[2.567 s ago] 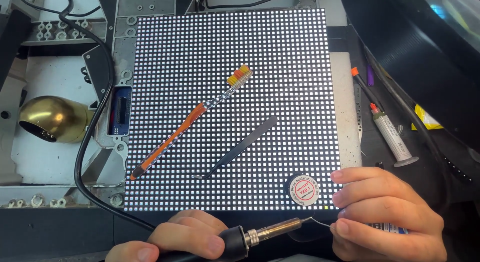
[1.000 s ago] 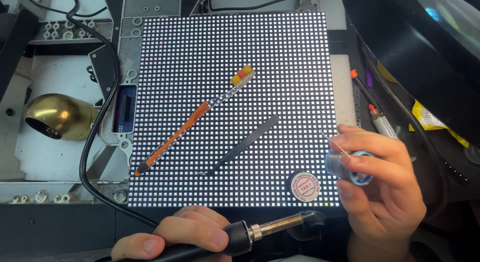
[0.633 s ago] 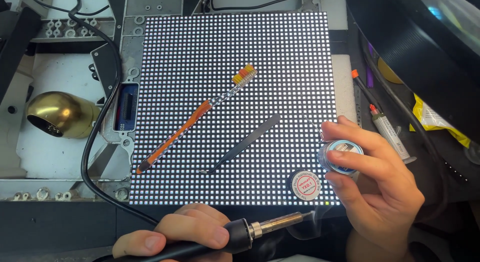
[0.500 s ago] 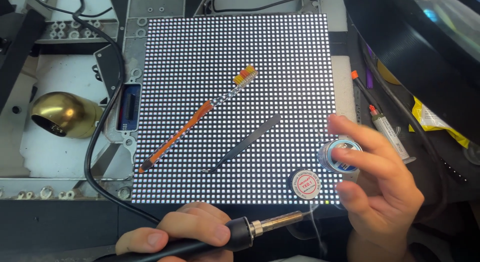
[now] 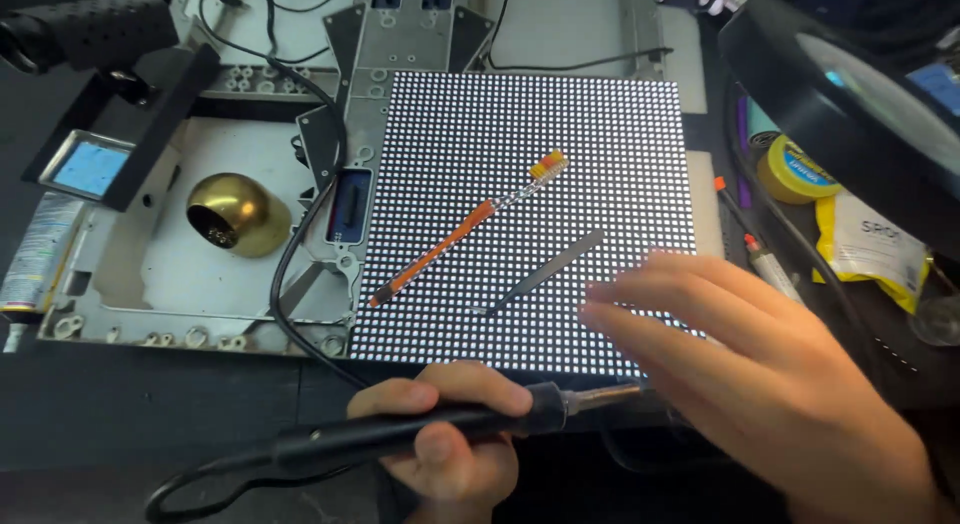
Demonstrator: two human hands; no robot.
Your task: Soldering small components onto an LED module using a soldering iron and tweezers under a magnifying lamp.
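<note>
Soldering iron in our left hand, right hand spread over an LED panel.

Our left hand (image 5: 440, 439) is clamped on the iron (image 5: 440, 429), tip near the panel's front edge. Our right hand (image 5: 770, 384) hovers flat, fingers apart, holding nothing we can see. On the panel (image 5: 480, 134): an orange brush (image 5: 465, 229) and grey tweezers (image 5: 540, 274), lying apart. On the counter, left: a brass bowl (image 5: 238, 214), contents unclear, beside a small tray (image 5: 88, 169).

Toothbrush (image 5: 470, 227) and metal strip (image 5: 545, 272) are lying across the LED panel's (image 5: 450, 114) centre; panel's upper area is offering free passage.
</note>
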